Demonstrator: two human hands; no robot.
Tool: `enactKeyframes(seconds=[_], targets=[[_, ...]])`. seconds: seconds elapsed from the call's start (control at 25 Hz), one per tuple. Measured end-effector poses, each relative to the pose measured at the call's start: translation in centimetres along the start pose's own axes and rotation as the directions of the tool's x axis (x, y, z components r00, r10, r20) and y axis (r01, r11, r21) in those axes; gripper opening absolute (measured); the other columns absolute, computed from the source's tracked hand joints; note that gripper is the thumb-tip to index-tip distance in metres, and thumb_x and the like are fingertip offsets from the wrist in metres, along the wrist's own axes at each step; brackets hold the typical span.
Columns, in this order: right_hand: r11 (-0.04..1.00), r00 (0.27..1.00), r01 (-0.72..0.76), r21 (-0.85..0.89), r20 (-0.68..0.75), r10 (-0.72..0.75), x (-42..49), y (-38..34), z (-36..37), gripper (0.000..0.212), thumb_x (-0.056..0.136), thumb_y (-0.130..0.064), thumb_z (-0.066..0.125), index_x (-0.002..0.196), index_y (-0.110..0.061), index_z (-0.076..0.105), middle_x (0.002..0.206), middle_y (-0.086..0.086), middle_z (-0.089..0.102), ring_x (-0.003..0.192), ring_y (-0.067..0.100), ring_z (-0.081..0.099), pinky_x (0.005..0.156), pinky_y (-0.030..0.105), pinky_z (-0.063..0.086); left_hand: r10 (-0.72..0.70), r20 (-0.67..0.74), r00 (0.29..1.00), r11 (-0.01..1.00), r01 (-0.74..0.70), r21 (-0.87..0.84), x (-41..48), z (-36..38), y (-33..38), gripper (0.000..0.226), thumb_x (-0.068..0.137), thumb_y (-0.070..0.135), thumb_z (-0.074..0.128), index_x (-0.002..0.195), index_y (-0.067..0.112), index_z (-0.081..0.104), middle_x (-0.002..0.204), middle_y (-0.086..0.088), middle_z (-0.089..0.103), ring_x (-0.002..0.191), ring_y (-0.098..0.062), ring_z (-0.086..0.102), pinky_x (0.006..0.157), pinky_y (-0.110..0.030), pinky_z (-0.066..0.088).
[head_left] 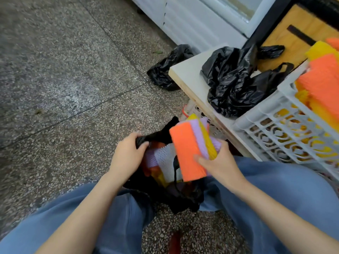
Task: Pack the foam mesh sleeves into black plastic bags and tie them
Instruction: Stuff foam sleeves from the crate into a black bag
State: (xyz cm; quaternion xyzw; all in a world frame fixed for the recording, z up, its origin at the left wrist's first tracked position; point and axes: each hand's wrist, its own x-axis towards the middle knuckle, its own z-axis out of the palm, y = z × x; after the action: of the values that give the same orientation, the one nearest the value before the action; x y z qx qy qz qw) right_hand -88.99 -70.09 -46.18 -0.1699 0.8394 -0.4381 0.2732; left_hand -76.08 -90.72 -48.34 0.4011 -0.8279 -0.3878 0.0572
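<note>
While the rim of the bag [185, 197] is gripped and held open by the left hand [126, 153] between the knees [132, 204], the sleeves [185, 149] clasped in the right hand [220, 162] just above its mouth should be tipped in end-first and pressed flat.

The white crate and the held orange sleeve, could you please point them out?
white crate [262, 109]: head view, upper band of its front wall.
orange sleeve [185, 153]: head view, middle of its face.

Single head-worn wide-angle view: we look forward and steeply down over our lap [293, 191], our left hand [126, 153] and right hand [218, 160] close below centre, floor [64, 79] at left, table [189, 74] at upper right.
</note>
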Motion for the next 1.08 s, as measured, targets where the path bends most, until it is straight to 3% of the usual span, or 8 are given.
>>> enactKeyframes(seconds=[0.12, 0.24, 0.32, 0.44, 0.56, 0.68, 0.8, 1.08], targets=[[0.973, 0.972, 0.059, -0.225, 0.237, -0.004, -0.9, -0.1, 2.5, 0.072, 0.068, -0.02, 0.079, 0.125, -0.024, 0.035, 0.115, -0.015, 0.049, 0.101, -0.004, 0.052, 0.076, 0.001, 0.036, -0.058, -0.095, 0.994, 0.992, 0.046, -0.12, 1.2, -0.8, 0.6, 0.012, 0.088, 0.018, 0.062, 0.094, 0.007, 0.065, 0.091, -0.012, 0.067, 0.092, -0.031, 0.061, 0.072, -0.031, 0.036], [0.872, 0.943, 0.179, -0.455, 0.331, -0.021, 1.7, 0.8, 5.0, 0.074, 0.067, -0.024, 0.077, 0.129, -0.015, 0.036, 0.119, -0.004, 0.048, 0.111, 0.015, 0.052, 0.079, 0.015, 0.038, -0.101, -0.07, 0.992, 0.984, 0.089, -0.153, 1.2, -0.8, 0.5, 0.009, 0.089, 0.02, 0.059, 0.089, 0.012, 0.062, 0.089, -0.011, 0.066, 0.091, -0.031, 0.061, 0.075, -0.034, 0.041], [0.826, 0.97, 0.111, -0.553, 0.241, 0.031, 4.3, 1.2, 5.4, 0.075, 0.067, -0.027, 0.077, 0.128, -0.01, 0.037, 0.125, 0.006, 0.049, 0.115, 0.026, 0.053, 0.088, 0.032, 0.043, -0.113, -0.066, 0.991, 0.978, 0.099, -0.181, 1.0, -0.7, 0.3, 0.006, 0.09, 0.02, 0.058, 0.086, 0.016, 0.059, 0.084, -0.005, 0.062, 0.092, -0.03, 0.06, 0.075, -0.032, 0.04], [0.768, 0.989, -0.144, -0.624, -0.054, 0.141, 8.0, 0.5, 5.1, 0.077, 0.074, -0.037, 0.074, 0.129, -0.003, 0.031, 0.131, 0.015, 0.043, 0.118, 0.035, 0.05, 0.091, 0.04, 0.043, -0.114, -0.068, 0.991, 0.974, 0.098, -0.205, 0.8, -0.7, 0.2, 0.007, 0.091, 0.018, 0.057, 0.093, 0.013, 0.061, 0.088, -0.003, 0.062, 0.096, -0.027, 0.06, 0.076, -0.029, 0.038], [0.704, 0.971, -0.174, -0.688, -0.239, 0.006, 8.6, -1.0, 6.8, 0.079, 0.077, -0.043, 0.07, 0.133, -0.005, 0.029, 0.13, 0.015, 0.043, 0.118, 0.034, 0.048, 0.089, 0.04, 0.042, -0.119, -0.052, 0.991, 0.959, 0.102, -0.263, 0.9, -0.5, 0.5, 0.011, 0.091, 0.017, 0.057, 0.098, 0.01, 0.061, 0.095, -0.007, 0.065, 0.097, -0.026, 0.059, 0.083, -0.031, 0.041], [0.446, 0.96, 0.229, -0.865, 0.124, -0.252, 7.2, 0.3, 11.0, 0.082, 0.081, -0.043, 0.064, 0.143, -0.005, 0.024, 0.138, 0.015, 0.039, 0.126, 0.031, 0.04, 0.101, 0.04, 0.035, -0.18, -0.021, 0.984, 0.906, 0.157, -0.394, 1.9, -0.3, -0.1, 0.007, 0.089, 0.018, 0.058, 0.095, 0.015, 0.056, 0.097, -0.009, 0.066, 0.098, -0.029, 0.061, 0.091, -0.042, 0.047], [0.41, 0.882, 0.448, -0.794, 0.469, -0.056, 6.7, 2.2, 12.9, 0.071, 0.091, -0.038, 0.053, 0.148, -0.014, 0.017, 0.149, 0.007, 0.028, 0.141, 0.025, 0.02, 0.113, 0.039, 0.018, -0.249, -0.031, 0.968, 0.862, 0.207, -0.462, 2.3, -0.3, -0.5, 0.008, 0.087, 0.019, 0.056, 0.094, 0.017, 0.053, 0.096, -0.009, 0.065, 0.098, -0.028, 0.061, 0.092, -0.045, 0.047], [0.504, 0.814, 0.512, -0.696, 0.58, -0.026, 6.5, 2.9, 11.8, 0.047, 0.1, -0.028, 0.036, 0.144, -0.014, 0.026, 0.126, 0.017, 0.057, 0.112, 0.035, 0.055, 0.085, 0.038, 0.042, -0.241, -0.079, 0.967, 0.891, 0.188, -0.414, 2.4, -0.3, -0.4, 0.007, 0.091, 0.012, 0.054, 0.097, 0.014, 0.05, 0.091, -0.003, 0.058, 0.093, -0.023, 0.056, 0.087, -0.036, 0.043]])
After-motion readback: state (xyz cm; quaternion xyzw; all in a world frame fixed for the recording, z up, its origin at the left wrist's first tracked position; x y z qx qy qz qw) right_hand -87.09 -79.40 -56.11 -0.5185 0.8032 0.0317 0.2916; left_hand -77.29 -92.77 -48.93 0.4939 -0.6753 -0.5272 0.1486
